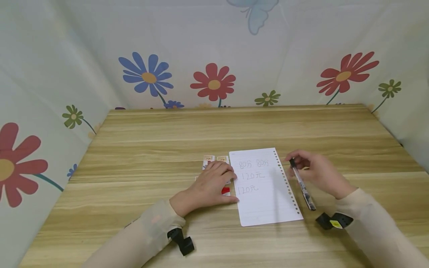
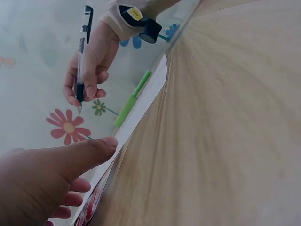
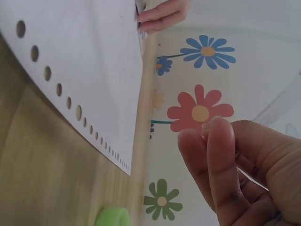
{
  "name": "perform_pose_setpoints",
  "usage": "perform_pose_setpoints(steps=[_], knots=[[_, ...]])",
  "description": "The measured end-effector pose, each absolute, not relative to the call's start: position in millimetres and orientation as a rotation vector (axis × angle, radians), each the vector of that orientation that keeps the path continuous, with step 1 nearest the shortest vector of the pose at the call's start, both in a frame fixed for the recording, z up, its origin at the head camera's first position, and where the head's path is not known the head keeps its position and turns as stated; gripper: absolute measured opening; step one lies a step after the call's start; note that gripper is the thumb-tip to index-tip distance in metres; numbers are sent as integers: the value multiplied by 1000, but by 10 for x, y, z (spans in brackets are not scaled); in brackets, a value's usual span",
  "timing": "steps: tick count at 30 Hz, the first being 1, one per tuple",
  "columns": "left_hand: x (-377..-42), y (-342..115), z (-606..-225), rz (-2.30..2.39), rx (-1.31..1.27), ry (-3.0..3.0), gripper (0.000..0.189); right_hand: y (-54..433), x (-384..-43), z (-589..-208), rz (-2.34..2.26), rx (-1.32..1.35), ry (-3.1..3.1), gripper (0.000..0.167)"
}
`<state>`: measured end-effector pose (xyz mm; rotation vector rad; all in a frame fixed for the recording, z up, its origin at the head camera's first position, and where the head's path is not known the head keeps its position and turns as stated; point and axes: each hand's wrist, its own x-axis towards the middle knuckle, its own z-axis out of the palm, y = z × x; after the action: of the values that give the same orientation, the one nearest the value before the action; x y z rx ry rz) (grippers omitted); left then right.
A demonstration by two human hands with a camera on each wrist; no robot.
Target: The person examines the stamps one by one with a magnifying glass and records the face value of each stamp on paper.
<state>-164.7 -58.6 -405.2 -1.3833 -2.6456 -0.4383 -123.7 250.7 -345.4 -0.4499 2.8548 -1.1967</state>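
Note:
A sheet of loose-leaf paper (image 1: 264, 203) with punched holes along its right edge lies on the table, bearing handwritten lines such as "120元". My left hand (image 1: 209, 186) rests at its left edge, over several small printed cards (image 1: 208, 159), one with a red part (image 1: 226, 191); the hand covers much of them. Fingers and thumb of that hand (image 2: 51, 179) reach the paper's edge in the left wrist view. Right of the sheet, my right hand (image 1: 320, 173) holds a clear-barrelled pen (image 1: 303, 188) between thumb and fingers. The left wrist view shows its tip downward, above the table.
A green pen-like stick (image 2: 126, 110) lies beyond the paper in the left wrist view; its end (image 3: 113, 217) shows low in the right wrist view. The wooden table (image 1: 151, 141) meets a flower-printed cloth (image 1: 181, 44) at the back and sides. Black cameras (image 1: 181, 242) sit on both wrists.

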Motion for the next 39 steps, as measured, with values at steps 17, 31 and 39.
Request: perform_pose_setpoints(steps=[17,31,39], knots=[[-1620,-576,-4047,-421,-1381,-2668,58,2645,-1165,-3379,-1393,-432,2820,20],[-1631,-567,-4064,-399,-1377,-2654,57,2718,-1160,-3356,-1481,-388,2831,25],[-1638,-572,-4060,-403,-1384,-2635,57,2729,-1157,-3305,-1354,-371,2904,28]])
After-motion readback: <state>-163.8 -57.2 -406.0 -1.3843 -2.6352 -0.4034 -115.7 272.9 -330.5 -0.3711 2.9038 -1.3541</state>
